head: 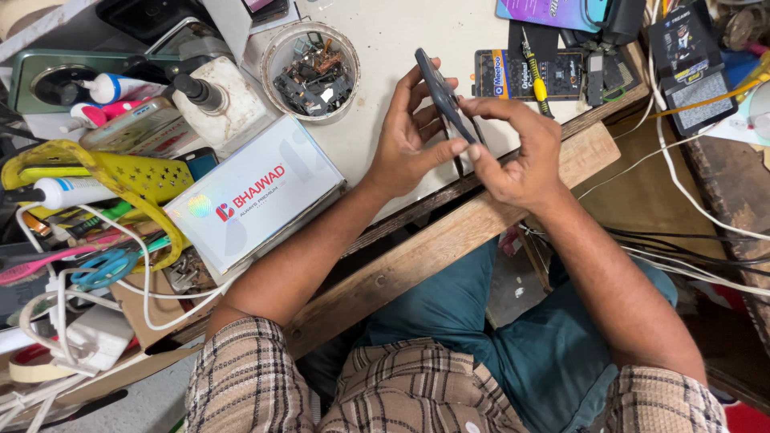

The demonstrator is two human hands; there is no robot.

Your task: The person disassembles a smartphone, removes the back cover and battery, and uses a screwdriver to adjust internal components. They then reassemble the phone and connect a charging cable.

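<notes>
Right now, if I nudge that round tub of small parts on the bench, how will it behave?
The round tub looks wide and low, so it would probably slide, not tip. Its heaped loose parts likely add weight and may rattle or shift. It sits clear of both hands.

Phone (443, 98) betw both hands above bench edge (449, 232); parts tub (311, 70) to its left, box (255, 198) left of forearm
</notes>
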